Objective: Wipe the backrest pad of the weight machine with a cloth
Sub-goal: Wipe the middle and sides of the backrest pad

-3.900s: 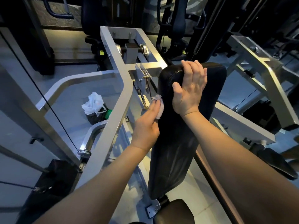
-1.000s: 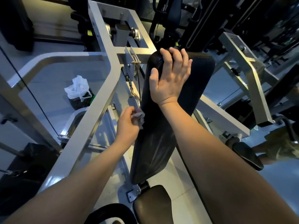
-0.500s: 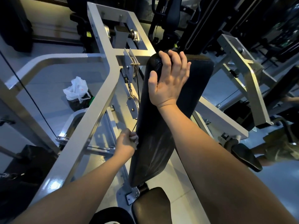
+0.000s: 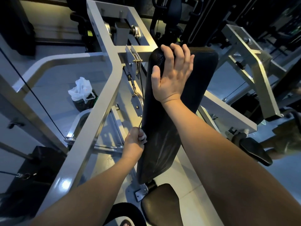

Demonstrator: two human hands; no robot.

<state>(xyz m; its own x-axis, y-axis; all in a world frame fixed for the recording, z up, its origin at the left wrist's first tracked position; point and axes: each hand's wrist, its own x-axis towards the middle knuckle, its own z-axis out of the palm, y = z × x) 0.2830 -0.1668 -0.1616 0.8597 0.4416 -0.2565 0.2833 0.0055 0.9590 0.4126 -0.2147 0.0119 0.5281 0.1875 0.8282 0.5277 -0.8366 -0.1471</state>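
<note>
The black backrest pad [image 4: 164, 141] stands tilted in the middle of the grey machine frame [image 4: 97, 101], just above the seat pad [image 4: 160, 204]. The left hand [image 4: 134, 141] is balled up around a small white cloth [image 4: 143, 137], pushing it against the pad's left edge about halfway down. The right hand [image 4: 173, 74] lies flat near the top, fingers [image 4: 176, 52] hooked over the upper edge, arm stretched out. A white plastic bag [image 4: 81, 91] sits on the floor to the left.

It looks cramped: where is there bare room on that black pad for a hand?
Bare: on the pad, between the right hand and the seat, and its top right corner. Crowded: its left edge, where the left hand with the cloth squeezes below the pulley.
</note>
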